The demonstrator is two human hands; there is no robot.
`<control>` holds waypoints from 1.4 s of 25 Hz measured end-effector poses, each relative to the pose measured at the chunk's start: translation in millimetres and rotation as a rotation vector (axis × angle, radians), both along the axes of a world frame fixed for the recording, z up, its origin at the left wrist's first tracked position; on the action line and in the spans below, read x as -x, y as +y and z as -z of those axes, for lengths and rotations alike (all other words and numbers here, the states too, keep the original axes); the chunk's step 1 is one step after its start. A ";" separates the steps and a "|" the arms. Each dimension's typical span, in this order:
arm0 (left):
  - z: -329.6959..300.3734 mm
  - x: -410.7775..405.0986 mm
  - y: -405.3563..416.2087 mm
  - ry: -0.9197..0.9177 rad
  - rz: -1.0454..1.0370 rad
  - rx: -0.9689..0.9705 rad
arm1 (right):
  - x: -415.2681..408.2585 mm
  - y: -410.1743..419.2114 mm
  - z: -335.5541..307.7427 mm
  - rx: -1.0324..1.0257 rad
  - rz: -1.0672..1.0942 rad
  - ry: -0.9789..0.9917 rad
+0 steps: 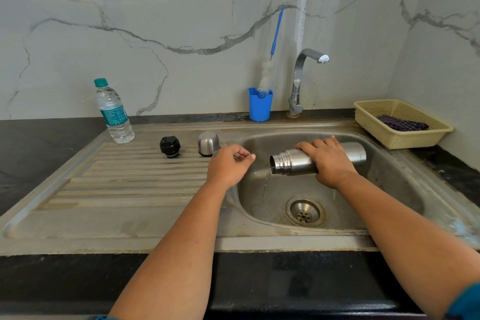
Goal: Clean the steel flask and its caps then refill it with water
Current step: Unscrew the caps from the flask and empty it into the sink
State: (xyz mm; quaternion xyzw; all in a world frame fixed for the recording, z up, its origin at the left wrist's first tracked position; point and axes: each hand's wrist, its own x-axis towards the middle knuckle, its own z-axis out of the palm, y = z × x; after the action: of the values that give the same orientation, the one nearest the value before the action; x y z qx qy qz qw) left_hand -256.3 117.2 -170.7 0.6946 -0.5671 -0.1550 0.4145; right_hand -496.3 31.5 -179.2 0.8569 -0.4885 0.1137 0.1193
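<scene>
My right hand (329, 161) grips the steel flask (293, 160) and holds it nearly level over the sink basin (389, 189), mouth to the left. A thin stream of water runs from the mouth towards the drain (305, 211). My left hand (230, 165) hovers at the basin's left rim, fingers loosely curled and holding nothing. On the ribbed drainboard (130, 179) stand the black inner cap (170, 146) and the steel outer cap (208, 143), mouth down. A plastic water bottle (113, 112) with a green lid stands at the back left.
A blue cup (259, 105) with a long blue-handled bottle brush (275, 34) stands beside the tap (301, 78), whose spout is not running. A cream basket (402, 125) holding a dark cloth sits at the right. Black counter surrounds the sink.
</scene>
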 end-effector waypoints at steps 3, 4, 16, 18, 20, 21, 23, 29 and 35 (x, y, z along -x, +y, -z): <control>0.2 -0.5 -0.2 0.008 0.002 0.002 | 0.7 -0.1 -0.3 0.005 0.008 0.013; 0.3 -0.4 -0.3 0.007 0.001 0.002 | 0.7 -0.1 -0.1 0.006 0.008 0.013; 0.9 -0.2 -0.5 -0.011 0.000 0.003 | 1.2 0.7 -0.7 0.015 0.007 0.010; 1.3 -0.4 -0.3 -0.016 0.000 0.003 | 1.1 0.5 -0.4 0.020 0.009 0.009; 1.0 -0.7 -0.2 -0.019 0.000 0.002 | 1.0 0.2 -0.9 0.023 0.009 0.007; 1.0 -0.7 -0.2 -0.016 0.001 0.000 | 1.2 0.1 -0.9 0.024 0.010 0.009; 1.5 0.0 -0.3 -0.016 0.007 -0.003 | 1.4 0.7 -1.3 0.029 0.010 0.010; 2.6 0.2 -1.2 -0.012 0.006 -0.007 | 0.3 0.9 -1.5 0.024 0.004 0.013; 1.6 -0.4 -0.6 -0.013 0.004 -0.013 | 1.0 1.8 -2.2 0.044 0.012 0.021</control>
State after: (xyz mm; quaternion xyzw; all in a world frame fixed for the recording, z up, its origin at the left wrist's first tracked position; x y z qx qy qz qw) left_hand -255.9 116.6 -172.4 0.6971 -0.5703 -0.1548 0.4061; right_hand -497.3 33.4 -177.0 0.8523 -0.4897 0.1147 0.1437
